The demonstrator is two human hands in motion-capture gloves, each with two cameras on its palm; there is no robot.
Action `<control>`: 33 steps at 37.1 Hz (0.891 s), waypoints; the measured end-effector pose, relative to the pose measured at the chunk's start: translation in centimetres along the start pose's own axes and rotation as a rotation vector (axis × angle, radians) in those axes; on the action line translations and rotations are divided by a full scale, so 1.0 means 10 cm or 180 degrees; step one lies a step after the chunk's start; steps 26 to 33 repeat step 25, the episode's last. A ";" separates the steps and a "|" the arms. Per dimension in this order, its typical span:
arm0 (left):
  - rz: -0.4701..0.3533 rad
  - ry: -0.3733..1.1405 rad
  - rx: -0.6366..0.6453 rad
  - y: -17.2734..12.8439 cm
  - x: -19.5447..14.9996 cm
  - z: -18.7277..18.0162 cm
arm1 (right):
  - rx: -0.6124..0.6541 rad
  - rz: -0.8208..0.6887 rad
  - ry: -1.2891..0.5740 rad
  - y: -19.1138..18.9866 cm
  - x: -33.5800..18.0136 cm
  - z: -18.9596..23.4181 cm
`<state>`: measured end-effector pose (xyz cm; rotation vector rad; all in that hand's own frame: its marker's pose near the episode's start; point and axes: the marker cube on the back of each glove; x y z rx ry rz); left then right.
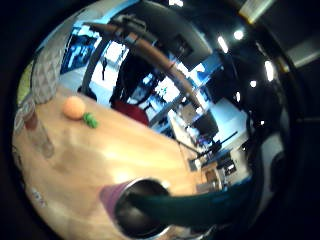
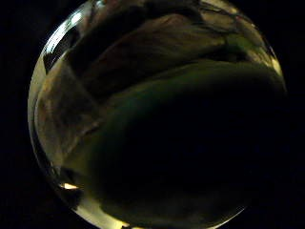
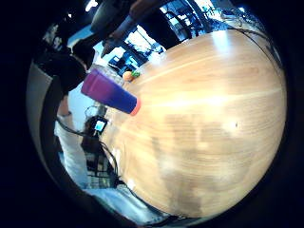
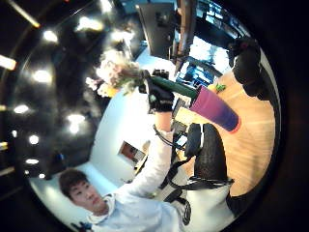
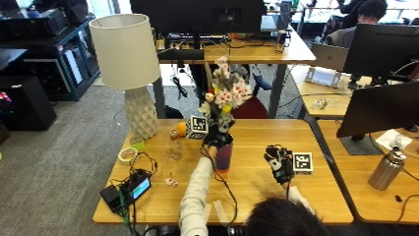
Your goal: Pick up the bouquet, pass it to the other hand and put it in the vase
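The bouquet of pink and cream flowers stands upright over the purple vase in the middle of the wooden table. My left hand grips its green stems just above the vase. In the left little finger side palm view the stems run down into the vase mouth. The right thumb side palm view shows the left hand round the stems between the flowers and the vase. My right hand hovers flat over the table to the vase's right, holding nothing.
A tall white lamp stands at the table's far left corner. An orange, a glass and a tape roll lie left of the vase. A black device with cables sits near the front left.
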<state>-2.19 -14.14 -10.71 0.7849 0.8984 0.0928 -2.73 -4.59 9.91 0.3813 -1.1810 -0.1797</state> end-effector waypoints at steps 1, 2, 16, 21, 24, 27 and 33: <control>-0.0037 -0.0095 -0.0308 0.12 -0.08 -0.03 | -0.0010 -0.0002 0.0016 0.02 0.01 -0.01; -0.0128 -0.0153 -0.0657 0.25 -0.19 -0.04 | -0.0015 -0.0014 0.0035 0.04 0.00 -0.01; 0.0143 -0.1052 -0.1291 0.94 -0.56 -0.13 | 0.0039 -0.0140 0.0213 0.26 -0.44 -0.09; -0.0098 -0.1667 -0.1381 1.01 -0.53 -0.13 | 0.0024 0.0111 0.0206 0.27 -0.30 -0.11; -0.0096 -0.1636 -0.1351 1.00 -0.53 -0.11 | 0.0032 0.0186 0.0312 0.26 -0.22 -0.12; -0.0088 -0.1631 -0.1343 1.00 -0.53 -0.11 | 0.0031 0.0174 0.0311 0.26 -0.21 -0.12; -0.0088 -0.1631 -0.1343 1.00 -0.53 -0.11 | 0.0031 0.0174 0.0311 0.26 -0.21 -0.12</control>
